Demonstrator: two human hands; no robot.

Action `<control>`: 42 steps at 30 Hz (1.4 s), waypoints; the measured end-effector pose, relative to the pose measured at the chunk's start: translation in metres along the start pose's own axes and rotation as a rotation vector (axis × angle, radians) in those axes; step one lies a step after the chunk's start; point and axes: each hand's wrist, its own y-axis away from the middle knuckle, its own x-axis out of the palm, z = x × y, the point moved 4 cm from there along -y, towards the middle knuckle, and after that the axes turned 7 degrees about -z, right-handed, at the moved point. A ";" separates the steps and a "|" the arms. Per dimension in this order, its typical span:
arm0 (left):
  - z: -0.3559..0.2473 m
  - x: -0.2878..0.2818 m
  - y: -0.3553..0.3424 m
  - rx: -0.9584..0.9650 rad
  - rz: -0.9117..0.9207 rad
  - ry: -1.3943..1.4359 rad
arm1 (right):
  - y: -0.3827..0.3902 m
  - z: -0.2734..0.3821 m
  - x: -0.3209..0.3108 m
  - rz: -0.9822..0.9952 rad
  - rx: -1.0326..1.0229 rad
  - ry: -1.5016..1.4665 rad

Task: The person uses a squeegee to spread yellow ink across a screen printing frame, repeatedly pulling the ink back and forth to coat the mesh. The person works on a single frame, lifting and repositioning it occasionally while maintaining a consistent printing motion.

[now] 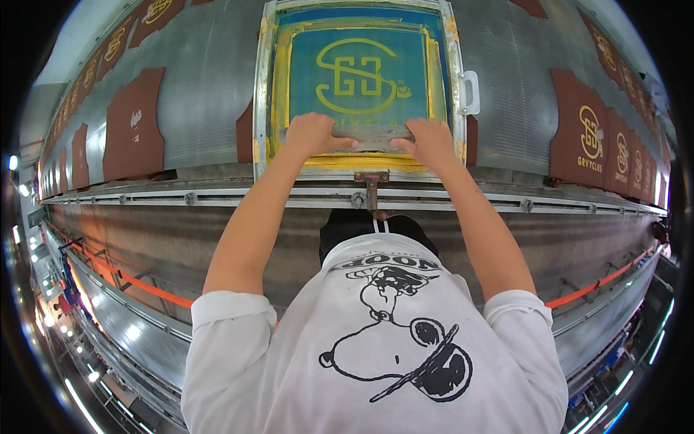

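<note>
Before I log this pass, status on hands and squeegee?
Left hand and right hand both gripping squeegee. Squeegee at near end of screen frame. Nothing in the way.

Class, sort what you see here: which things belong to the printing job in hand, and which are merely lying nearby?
In use:
- squeegee, gripped by left hand and right hand
- screen frame with its blue-green mesh
- maroon fabric piece under the frame

Lying nearby:
- unprinted maroon piece at left
- printed maroon pieces at right
- metal rail
- orange strap
</note>
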 end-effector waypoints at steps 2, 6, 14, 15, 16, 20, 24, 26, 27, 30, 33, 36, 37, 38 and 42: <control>0.003 0.004 -0.009 0.003 0.059 -0.018 | -0.009 -0.006 0.005 0.105 0.012 -0.006; 0.010 -0.002 -0.035 0.032 0.218 0.038 | -0.025 -0.025 0.006 0.165 0.072 -0.281; 0.053 -0.048 -0.113 0.084 0.360 0.254 | -0.048 -0.179 -0.031 -0.578 0.745 -0.349; 0.061 -0.058 -0.130 0.130 0.209 0.268 | -0.049 -0.189 -0.026 -0.554 0.805 -0.351; 0.067 -0.064 -0.146 0.177 0.058 0.283 | -0.049 -0.198 -0.015 -0.552 0.830 -0.426; 0.084 -0.106 -0.212 0.147 0.145 0.225 | -0.062 -0.190 -0.005 -0.356 0.985 -0.707; 0.092 -0.149 -0.236 0.146 -0.002 0.159 | -0.068 -0.176 -0.024 -0.329 1.090 -0.918; 0.089 -0.156 -0.246 0.157 0.008 0.099 | -0.070 -0.163 -0.038 -0.348 1.096 -0.907; 0.091 -0.153 -0.247 0.168 -0.048 0.104 | -0.073 -0.154 -0.045 -0.355 1.096 -0.903; 0.098 -0.133 -0.243 0.221 -0.185 0.163 | -0.076 -0.141 -0.064 -0.357 1.093 -0.882; 0.094 -0.122 -0.219 0.243 -0.209 0.298 | -0.073 -0.147 -0.069 -0.372 1.013 -0.860; 0.090 -0.113 -0.183 0.185 -0.178 0.371 | -0.079 -0.137 -0.079 -0.339 0.985 -0.904; 0.086 -0.110 -0.166 0.185 -0.172 0.388 | -0.079 -0.139 -0.082 -0.349 0.974 -0.901; 0.081 -0.101 -0.146 0.178 -0.160 0.406 | -0.077 -0.144 -0.082 -0.350 0.966 -0.900; 0.053 -0.049 -0.044 0.300 -0.312 0.375 | -0.076 -0.146 -0.087 -0.392 0.920 -0.928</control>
